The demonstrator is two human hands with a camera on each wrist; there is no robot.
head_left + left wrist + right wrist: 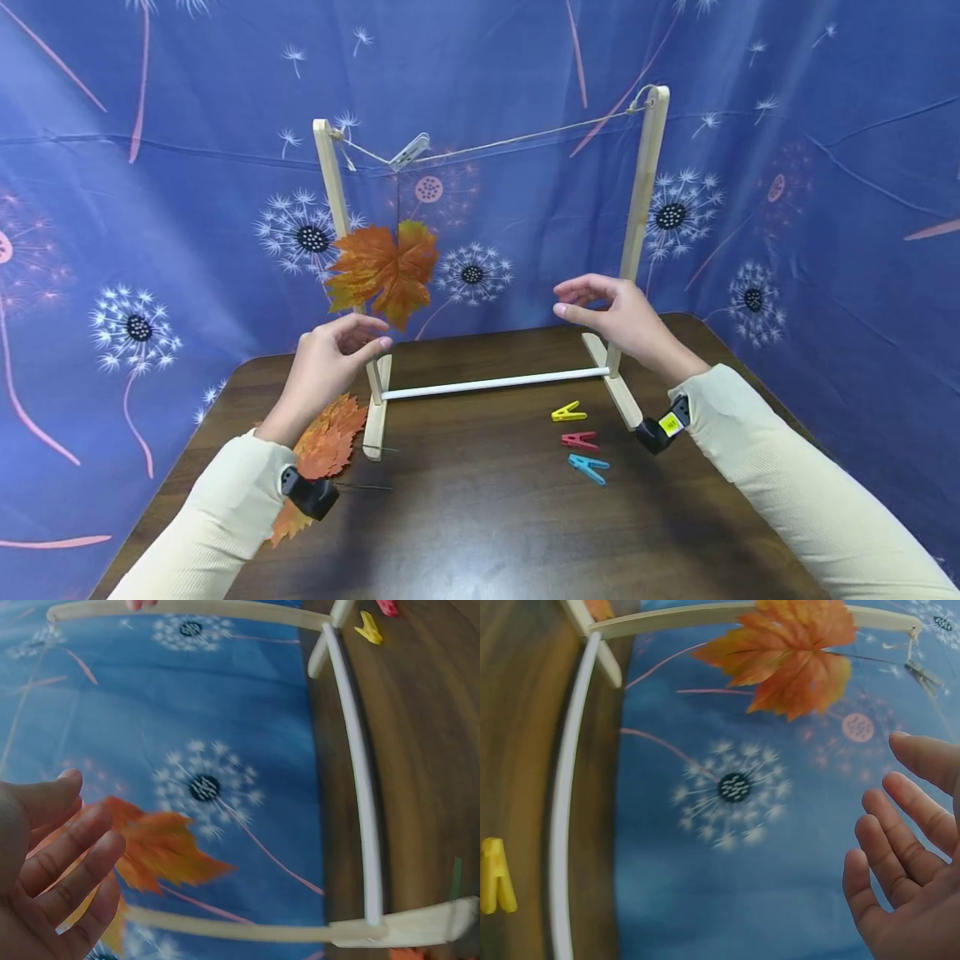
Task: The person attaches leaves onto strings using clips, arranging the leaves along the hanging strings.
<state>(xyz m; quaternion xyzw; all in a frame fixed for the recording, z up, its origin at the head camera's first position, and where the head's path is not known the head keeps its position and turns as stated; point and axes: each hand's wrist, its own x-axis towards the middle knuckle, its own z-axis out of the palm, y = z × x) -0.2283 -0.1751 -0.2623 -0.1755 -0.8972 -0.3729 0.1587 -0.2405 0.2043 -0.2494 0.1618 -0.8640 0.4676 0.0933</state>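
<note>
An orange and yellow artificial maple leaf [386, 271] hangs by its stem from a pale clothespin [410, 152], which is clipped on the string [525, 143] near its left end. My left hand [330, 358] is held just below and in front of this leaf, fingers loosely bent and holding nothing. Over on the right, my right hand [618, 317] hovers before the right wooden post [643, 183], its relaxed fingers likewise free of any object. In the right wrist view the clothespin [924, 676] and leaf [795, 656] show beyond the fingers.
A white rod [495, 383] joins the two feet of the wooden frame. Yellow [568, 412], red [580, 441] and blue [588, 467] clothespins lie on the brown table [465, 517]. A stack of maple leaves [330, 437] lies partly under the left forearm. Blue dandelion-patterned cloth stands behind.
</note>
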